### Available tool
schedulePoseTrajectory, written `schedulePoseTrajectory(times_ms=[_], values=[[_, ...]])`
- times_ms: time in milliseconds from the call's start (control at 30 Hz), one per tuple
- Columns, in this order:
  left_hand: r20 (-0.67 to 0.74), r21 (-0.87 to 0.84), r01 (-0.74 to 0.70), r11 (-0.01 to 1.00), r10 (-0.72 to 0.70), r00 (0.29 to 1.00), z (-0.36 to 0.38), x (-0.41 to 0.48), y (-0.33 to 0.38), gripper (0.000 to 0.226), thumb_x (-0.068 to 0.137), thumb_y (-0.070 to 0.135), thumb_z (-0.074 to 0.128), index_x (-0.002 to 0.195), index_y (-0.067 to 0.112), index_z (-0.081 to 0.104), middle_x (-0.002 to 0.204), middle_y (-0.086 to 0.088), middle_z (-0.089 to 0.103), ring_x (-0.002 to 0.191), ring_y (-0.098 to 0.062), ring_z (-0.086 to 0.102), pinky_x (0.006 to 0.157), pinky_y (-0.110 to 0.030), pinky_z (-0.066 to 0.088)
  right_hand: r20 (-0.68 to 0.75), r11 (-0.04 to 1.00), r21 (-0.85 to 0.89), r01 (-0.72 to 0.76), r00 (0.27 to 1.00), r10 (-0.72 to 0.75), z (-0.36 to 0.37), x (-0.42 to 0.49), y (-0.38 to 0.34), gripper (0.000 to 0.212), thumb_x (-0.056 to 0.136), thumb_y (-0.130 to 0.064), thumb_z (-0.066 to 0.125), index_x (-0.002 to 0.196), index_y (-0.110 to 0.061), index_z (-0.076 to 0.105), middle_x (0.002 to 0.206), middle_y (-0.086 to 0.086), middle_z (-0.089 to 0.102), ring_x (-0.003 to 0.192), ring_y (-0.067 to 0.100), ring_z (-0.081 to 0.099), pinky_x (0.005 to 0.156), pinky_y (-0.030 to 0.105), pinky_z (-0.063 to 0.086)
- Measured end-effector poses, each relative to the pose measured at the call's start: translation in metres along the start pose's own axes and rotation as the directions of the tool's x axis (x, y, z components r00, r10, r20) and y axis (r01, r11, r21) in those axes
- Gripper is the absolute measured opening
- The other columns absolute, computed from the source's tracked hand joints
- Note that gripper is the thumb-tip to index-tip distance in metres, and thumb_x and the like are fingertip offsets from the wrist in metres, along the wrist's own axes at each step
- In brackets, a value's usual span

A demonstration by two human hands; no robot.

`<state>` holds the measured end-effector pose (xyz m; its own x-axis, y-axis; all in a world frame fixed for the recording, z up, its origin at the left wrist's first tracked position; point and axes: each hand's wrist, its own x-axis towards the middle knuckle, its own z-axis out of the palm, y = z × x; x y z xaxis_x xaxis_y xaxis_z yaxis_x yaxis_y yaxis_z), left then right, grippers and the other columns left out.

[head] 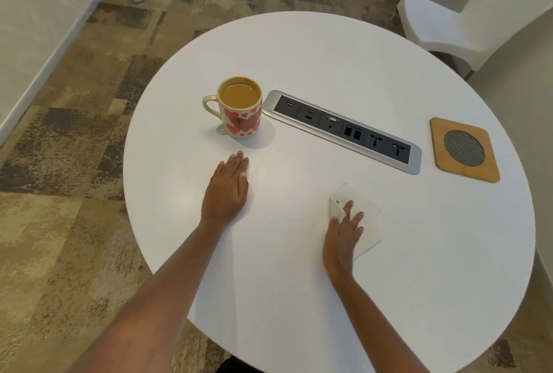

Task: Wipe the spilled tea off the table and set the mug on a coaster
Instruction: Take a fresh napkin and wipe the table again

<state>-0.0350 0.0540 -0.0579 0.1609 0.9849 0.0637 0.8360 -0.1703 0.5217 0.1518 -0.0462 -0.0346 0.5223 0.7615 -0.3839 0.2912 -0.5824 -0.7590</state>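
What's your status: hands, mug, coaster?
Both open: left hand flat on table, right hand pressing napkin. Full mug upright on bare table, not on coaster. Built-in power strip between mug and coaster.

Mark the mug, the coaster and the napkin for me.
mug [241, 121]: head view, on its heart-patterned side.
coaster [463, 148]: head view, on its round mesh centre.
napkin [372, 221]: head view, on its uncovered right part.
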Motion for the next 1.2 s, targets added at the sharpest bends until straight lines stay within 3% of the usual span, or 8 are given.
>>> schedulePoseTrajectory(times_ms=[200,600,700,800,867,1000,1100,1200], values=[[-0.009,-0.023,0.008,1.0,-0.008,1.0,0.0,0.0,0.0,0.052,0.09,0.019,0.02,0.134,0.004,0.043,0.145,-0.012,0.042,0.137,-0.024,0.036,0.116,-0.035,0.021,-0.079,1.0,0.005,0.0,0.997,0.0,0.022,0.001,-0.014,0.052,0.1,-0.011,0.025,0.148,-0.009,0.006,0.159,0.013,-0.002,0.146,0.03,-0.01,0.12,0.043,-0.006],[-0.003,-0.028,0.02,0.999,-0.02,1.0,0.001,0.002,-0.001,0.052,0.091,0.022,0.02,0.135,0.005,0.042,0.145,-0.011,0.041,0.137,-0.024,0.035,0.115,-0.033,0.02,0.225,0.981,0.19,-0.033,0.974,-0.011,0.068,0.002,-0.067,0.048,0.102,-0.022,0.019,0.149,-0.016,0.008,0.16,0.004,0.005,0.147,0.024,0.002,0.12,0.04,0.001],[0.001,-0.031,0.024,0.999,-0.024,1.0,0.001,0.002,-0.002,0.053,0.091,0.022,0.019,0.135,0.006,0.043,0.146,-0.01,0.04,0.138,-0.023,0.034,0.116,-0.034,0.02,0.345,0.812,0.524,-0.256,0.936,0.072,0.063,-0.003,-0.081,0.041,0.101,-0.024,0.027,0.136,-0.01,0.041,0.123,0.005,0.057,0.117,0.022,0.05,0.108,0.037,0.036],[-0.006,-0.049,0.02,0.999,-0.02,1.0,0.001,0.002,-0.001,0.054,0.089,0.02,0.018,0.134,0.005,0.044,0.146,-0.011,0.041,0.137,-0.024,0.035,0.116,-0.035,0.021,0.397,0.528,0.746,-0.405,0.908,0.135,0.047,0.003,-0.088,0.027,0.098,-0.021,0.034,0.1,-0.011,0.059,0.072,-0.003,0.073,0.07,0.011,0.067,0.074,0.026,0.053],[-0.011,-0.072,0.022,0.997,-0.023,1.0,0.0,0.002,0.0,0.054,0.089,0.019,0.018,0.134,0.005,0.045,0.145,-0.012,0.042,0.137,-0.024,0.036,0.116,-0.036,0.021,0.399,0.45,0.791,-0.415,0.907,0.134,0.025,0.014,-0.087,0.027,0.097,-0.016,0.035,0.087,-0.012,0.06,0.066,0.0,0.073,0.065,0.014,0.068,0.077,0.03,0.053],[-0.001,-0.077,0.013,0.997,-0.013,1.0,-0.002,0.001,-0.001,0.054,0.088,0.019,0.019,0.132,0.005,0.047,0.145,-0.012,0.043,0.137,-0.024,0.036,0.116,-0.038,0.022,0.306,0.644,0.693,-0.324,0.941,0.144,-0.028,0.033,-0.078,0.028,0.097,-0.009,0.033,0.11,-0.001,0.056,0.08,0.011,0.073,0.083,0.029,0.062,0.087,0.046,0.047],[0.009,-0.064,0.012,0.998,-0.012,1.0,-0.002,0.002,-0.001,0.054,0.088,0.019,0.019,0.132,0.005,0.047,0.145,-0.012,0.042,0.137,-0.024,0.036,0.116,-0.037,0.023,0.149,0.897,0.393,-0.2,0.977,0.153,-0.056,0.052,-0.07,0.033,0.096,-0.004,0.032,0.122,0.004,0.049,0.119,0.029,0.059,0.108,0.044,0.057,0.092,0.051,0.046],[0.013,-0.049,0.012,0.999,-0.011,1.0,-0.002,0.002,-0.001,0.055,0.088,0.02,0.018,0.132,0.005,0.047,0.145,-0.012,0.042,0.137,-0.023,0.036,0.116,-0.036,0.022,0.011,1.0,-0.012,-0.024,1.0,0.025,-0.065,0.067,-0.068,0.031,0.094,-0.008,0.031,0.114,0.002,0.053,0.114,0.025,0.058,0.107,0.038,0.056,0.084,0.039,0.044]])
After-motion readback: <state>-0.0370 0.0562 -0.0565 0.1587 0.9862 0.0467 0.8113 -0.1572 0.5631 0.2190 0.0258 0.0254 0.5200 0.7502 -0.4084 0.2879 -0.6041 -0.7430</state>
